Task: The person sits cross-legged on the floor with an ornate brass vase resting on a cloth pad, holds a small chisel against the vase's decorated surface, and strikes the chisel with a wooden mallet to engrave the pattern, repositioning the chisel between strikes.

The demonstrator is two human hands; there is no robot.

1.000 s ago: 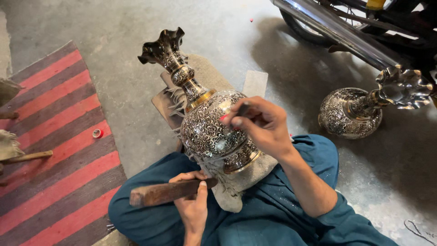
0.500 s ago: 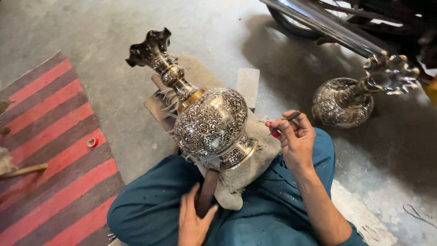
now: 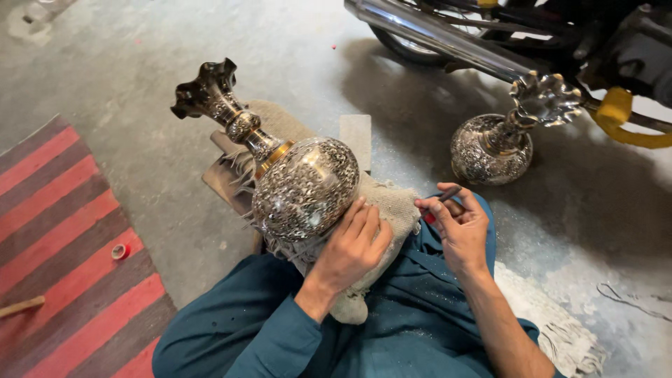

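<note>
Engraved metal vase (image 3: 302, 183) lies tilted on burlap padding (image 3: 392, 206) over the lap, cushioned. Left hand (image 3: 353, 245) fingers flat, unclenched, steadying its belly; right hand (image 3: 458, 227) pinches a thin engraving tool (image 3: 448, 194) beside it.

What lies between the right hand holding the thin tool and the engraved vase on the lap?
Nothing visible. The right hand, gripping the thin tool, is off to the side of the vase; only burlap cloth shows between. The left hand rests on the vase's lower side.

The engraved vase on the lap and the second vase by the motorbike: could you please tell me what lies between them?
In the head view, between the engraved vase and the second vase lie burlap cloth, a pale flat block and bare concrete floor.
</note>
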